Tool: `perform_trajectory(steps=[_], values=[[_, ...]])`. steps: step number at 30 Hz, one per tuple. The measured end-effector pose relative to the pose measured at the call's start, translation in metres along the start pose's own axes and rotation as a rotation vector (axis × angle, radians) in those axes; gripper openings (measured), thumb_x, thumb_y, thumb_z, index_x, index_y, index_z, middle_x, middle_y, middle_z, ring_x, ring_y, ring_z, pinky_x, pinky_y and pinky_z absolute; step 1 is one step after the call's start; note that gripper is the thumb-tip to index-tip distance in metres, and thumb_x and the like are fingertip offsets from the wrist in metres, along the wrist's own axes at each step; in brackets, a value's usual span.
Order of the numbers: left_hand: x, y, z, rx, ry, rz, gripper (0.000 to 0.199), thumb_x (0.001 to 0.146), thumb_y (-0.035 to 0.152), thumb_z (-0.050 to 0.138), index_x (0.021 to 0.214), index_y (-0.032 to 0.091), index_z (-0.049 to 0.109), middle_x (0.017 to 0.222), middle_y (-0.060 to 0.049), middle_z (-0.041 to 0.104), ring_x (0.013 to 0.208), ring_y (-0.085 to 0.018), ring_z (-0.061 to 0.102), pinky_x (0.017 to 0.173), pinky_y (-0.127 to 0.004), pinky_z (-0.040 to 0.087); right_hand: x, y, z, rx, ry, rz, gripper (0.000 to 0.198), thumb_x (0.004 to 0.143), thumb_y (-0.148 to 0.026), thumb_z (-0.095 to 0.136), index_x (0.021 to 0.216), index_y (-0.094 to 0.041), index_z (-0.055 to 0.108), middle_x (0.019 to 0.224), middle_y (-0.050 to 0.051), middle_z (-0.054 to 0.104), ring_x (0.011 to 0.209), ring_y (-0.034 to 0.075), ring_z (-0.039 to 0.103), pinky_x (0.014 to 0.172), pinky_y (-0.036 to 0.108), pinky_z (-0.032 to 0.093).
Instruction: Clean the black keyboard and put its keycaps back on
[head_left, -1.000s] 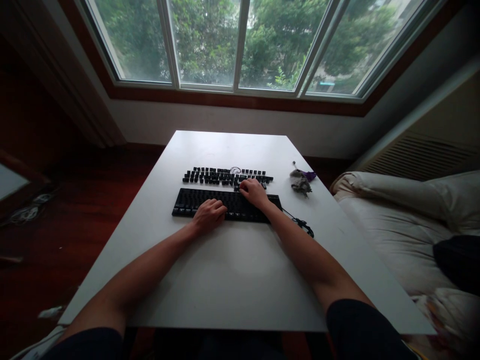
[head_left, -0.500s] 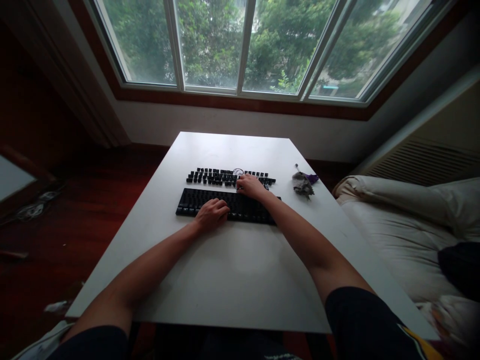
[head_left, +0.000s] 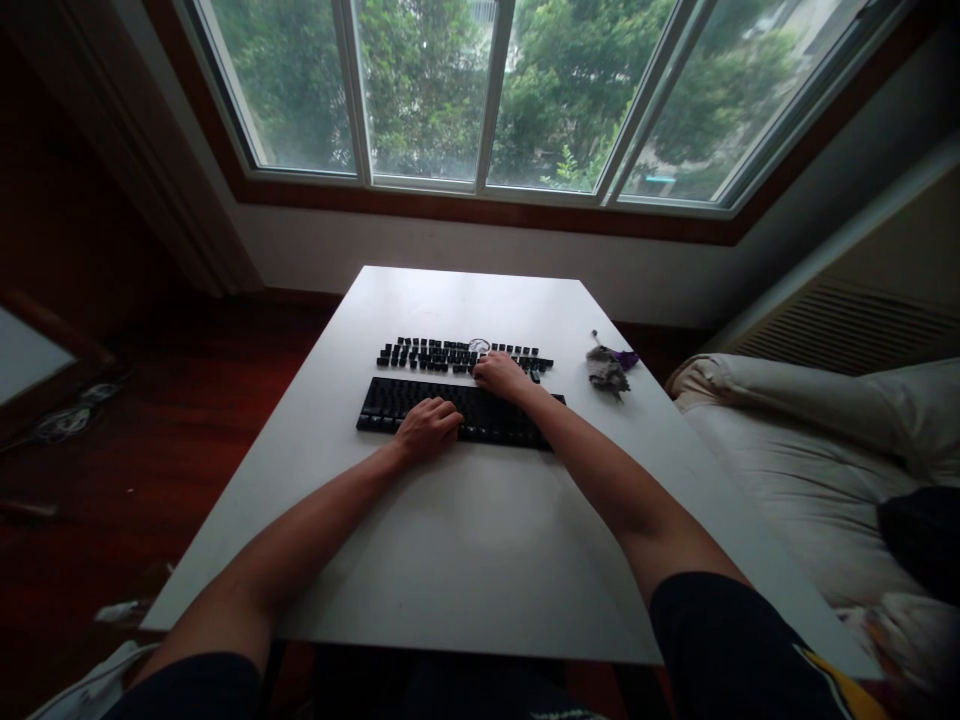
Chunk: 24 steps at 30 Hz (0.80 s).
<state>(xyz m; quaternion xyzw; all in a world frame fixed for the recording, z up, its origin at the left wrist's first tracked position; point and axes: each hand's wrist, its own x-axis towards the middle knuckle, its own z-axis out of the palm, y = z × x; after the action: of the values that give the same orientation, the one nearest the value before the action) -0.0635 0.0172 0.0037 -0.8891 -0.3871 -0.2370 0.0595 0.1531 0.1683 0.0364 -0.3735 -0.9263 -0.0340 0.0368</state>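
Note:
A long black keyboard (head_left: 390, 405) lies across the white table (head_left: 465, 550). My left hand (head_left: 429, 428) rests on its near edge, fingers curled over it. Just beyond the keyboard, loose black keycaps (head_left: 424, 354) stand in rows. My right hand (head_left: 504, 375) reaches over the keyboard's far side, fingers bent and pinched together at the nearest row of keycaps. The fingers mostly hide the keycap at their tips. A thin ring-shaped item (head_left: 478, 345) sits among the keycaps, just past my right hand.
On the table's right side lies a crumpled grey cloth (head_left: 607, 372) with a purple piece (head_left: 627, 357) and a small stick-like item (head_left: 595, 335). A cream sofa (head_left: 772, 470) stands to the right. Cables (head_left: 71, 415) lie on the floor at left. A window (head_left: 480, 100) is ahead.
Both hands hold nearly the same places and poses. The whole view has shifted slightly, so the table and keyboard appear a little further right.

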Motion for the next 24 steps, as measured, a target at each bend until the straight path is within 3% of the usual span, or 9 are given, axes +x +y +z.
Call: perform_trajectory(steps=[9, 13, 18, 24], values=[[0.002, 0.001, 0.0, -0.013, -0.013, -0.018, 0.02, 0.097, 0.023, 0.049, 0.1, 0.023, 0.069, 0.097, -0.008, 0.065, 0.094, -0.023, 0.056, 0.086, -0.04, 0.045, 0.002, 0.001, 0.002, 0.016, -0.012, -0.025, 0.017, 0.087, -0.016, 0.066, 0.098, -0.017, 0.079, 0.101, 0.013, 0.072, 0.101, 0.026, 0.059, 0.091, 0.035, 0.038], [0.002, 0.001, 0.0, -0.016, 0.001, -0.022, 0.02, 0.097, 0.022, 0.049, 0.102, 0.022, 0.068, 0.102, -0.008, 0.065, 0.096, -0.023, 0.056, 0.086, -0.04, 0.045, -0.008, -0.006, -0.005, 0.078, 0.105, 0.003, 0.018, 0.093, -0.021, 0.063, 0.1, -0.016, 0.079, 0.101, 0.014, 0.072, 0.1, 0.027, 0.058, 0.093, 0.037, 0.039], [0.002, 0.0, 0.0, -0.047, 0.005, -0.022, 0.02, 0.098, 0.023, 0.049, 0.103, 0.022, 0.069, 0.104, -0.009, 0.066, 0.098, -0.023, 0.056, 0.088, -0.041, 0.046, -0.042, -0.028, -0.011, 0.38, 0.306, 0.061, 0.017, 0.094, -0.027, 0.065, 0.104, -0.02, 0.077, 0.097, 0.009, 0.072, 0.096, 0.024, 0.06, 0.09, 0.036, 0.043], [0.005, -0.001, 0.001, -0.058, -0.022, -0.035, 0.019, 0.095, 0.022, 0.052, 0.1, 0.023, 0.07, 0.1, -0.009, 0.065, 0.096, -0.023, 0.057, 0.088, -0.041, 0.046, -0.082, -0.053, -0.007, 0.65, 0.233, 0.065, 0.015, 0.091, -0.03, 0.068, 0.099, -0.023, 0.078, 0.091, 0.005, 0.073, 0.083, 0.02, 0.063, 0.077, 0.032, 0.046]])
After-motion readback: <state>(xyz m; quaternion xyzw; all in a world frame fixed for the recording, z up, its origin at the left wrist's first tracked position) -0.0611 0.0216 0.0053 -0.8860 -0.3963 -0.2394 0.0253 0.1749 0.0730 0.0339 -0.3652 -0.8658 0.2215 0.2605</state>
